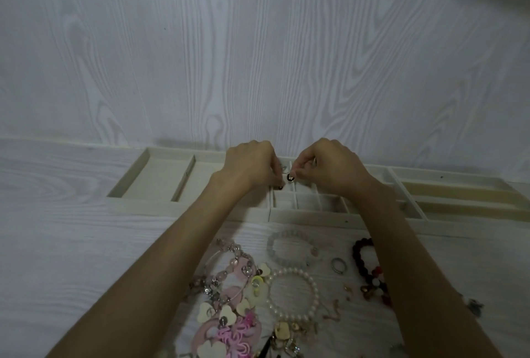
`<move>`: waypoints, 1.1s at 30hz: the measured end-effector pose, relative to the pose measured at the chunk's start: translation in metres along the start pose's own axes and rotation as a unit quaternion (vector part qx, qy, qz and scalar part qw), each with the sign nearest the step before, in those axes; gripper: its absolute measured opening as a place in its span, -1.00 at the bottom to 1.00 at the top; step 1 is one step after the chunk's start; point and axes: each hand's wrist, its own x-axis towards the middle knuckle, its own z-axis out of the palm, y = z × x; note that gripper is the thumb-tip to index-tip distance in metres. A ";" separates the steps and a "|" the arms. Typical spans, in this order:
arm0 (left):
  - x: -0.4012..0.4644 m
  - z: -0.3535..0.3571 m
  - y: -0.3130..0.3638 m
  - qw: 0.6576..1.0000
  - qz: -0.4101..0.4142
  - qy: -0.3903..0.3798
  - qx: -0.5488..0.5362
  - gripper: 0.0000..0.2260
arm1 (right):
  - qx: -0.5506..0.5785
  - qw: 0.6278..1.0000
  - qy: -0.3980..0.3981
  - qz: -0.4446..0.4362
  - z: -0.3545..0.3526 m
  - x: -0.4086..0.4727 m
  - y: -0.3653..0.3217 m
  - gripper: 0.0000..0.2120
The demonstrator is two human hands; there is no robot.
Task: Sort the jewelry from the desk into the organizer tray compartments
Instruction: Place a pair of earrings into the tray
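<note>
Nearest me: jewelry heap (238,309) on the desk (71,243), between my forearms — pink and cream heart pieces, pink loops, beaded strands. Just beyond it, toward my hands: pearl bracelet (292,294), pale translucent bead bracelet (289,247), small ring (338,266); dark red bead bracelet (370,268) partly under my right forearm.

My right hand (329,170): fingertips curled, pinching a small dark earring (290,177). My left hand (252,170): fingers curled toward the same spot, a second small dark piece (280,186) at its fingertips; whether it actually grips anything I cannot tell. Both hands nearly touch, over the organizer tray (315,217), above its small square compartments.

Left of my left hand: the tray's wide compartments. Right of my right hand: long narrow slots. Beyond the hands: wood-grain wall (258,42)
</note>
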 end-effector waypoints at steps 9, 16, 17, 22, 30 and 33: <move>0.004 0.006 -0.004 1.000 -0.014 -0.003 -0.001 -0.82 | -0.054 0.998 0.003 -0.022 0.015 0.002 -0.005 -0.86; 0.006 0.006 -0.007 0.996 -0.039 -0.041 -0.062 -0.85 | -0.059 0.998 0.003 -0.009 0.018 0.001 -0.004 -0.87; 0.006 0.006 -0.007 0.996 -0.042 -0.046 -0.068 -0.85 | -0.067 0.998 0.006 -0.008 0.018 0.001 -0.004 -0.87; 0.007 0.008 -0.009 0.993 -0.053 -0.054 -0.089 -0.86 | -0.079 0.997 0.012 -0.002 0.020 0.000 -0.006 -0.85; 0.005 0.009 -0.008 0.993 -0.047 -0.054 -0.098 -0.86 | -0.108 0.994 -0.005 0.000 0.021 0.001 -0.010 -0.82; 0.003 0.005 -0.006 0.996 -0.035 -0.045 -0.071 -0.85 | -0.100 0.994 -0.031 0.005 0.012 0.000 -0.009 -0.77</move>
